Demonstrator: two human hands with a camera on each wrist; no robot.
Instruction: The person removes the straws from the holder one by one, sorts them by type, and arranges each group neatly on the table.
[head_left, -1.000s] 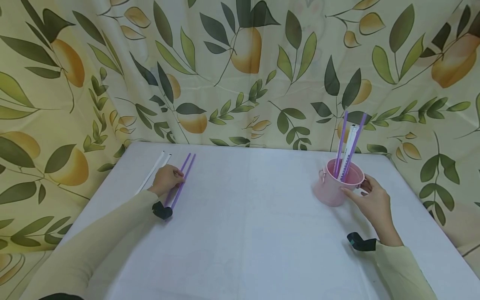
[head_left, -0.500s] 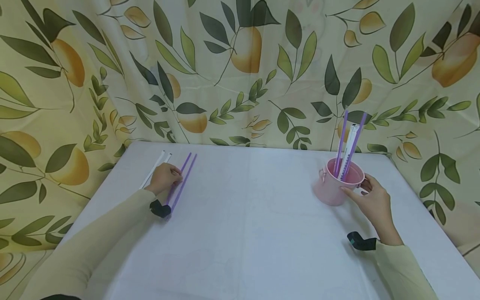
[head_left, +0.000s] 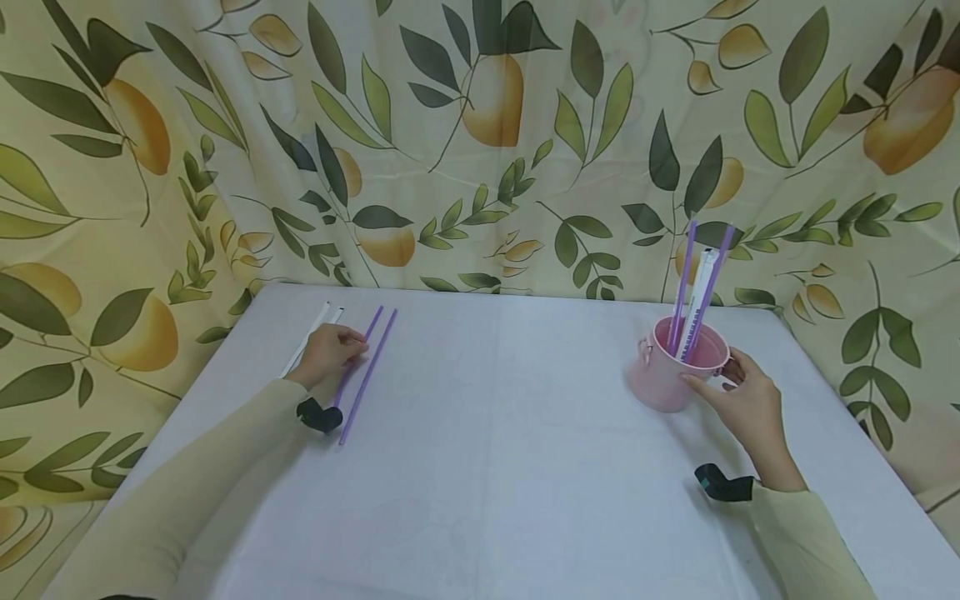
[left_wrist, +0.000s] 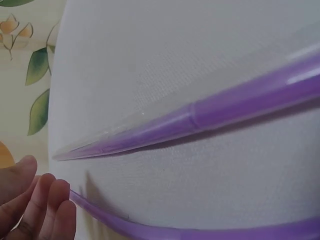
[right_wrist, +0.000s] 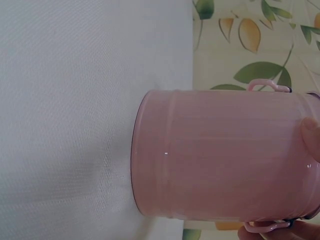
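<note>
My left hand is over the left of two purple straws, fingers bent, thumb slightly apart. In the left wrist view, the nearer purple straw disappears behind its fingertips; whether they touch is hidden. The other purple straw, in a clear wrapper, lies apart to the right. Beyond the left hand lie white straws, partly hidden. My right hand holds a pink bucket-shaped cup by its rim and side handle. Two purple straws and a white wrapped piece stand in the cup.
A white cloth covers the table. Behind it hangs a curtain printed with leaves and yellow fruit. Black camera mounts sit at both wrists.
The right-hand purple straw has shifted slightly right, widening the gap between the two purple straws. My left hand has drawn back a little leftward. The right hand and cup stay put.
</note>
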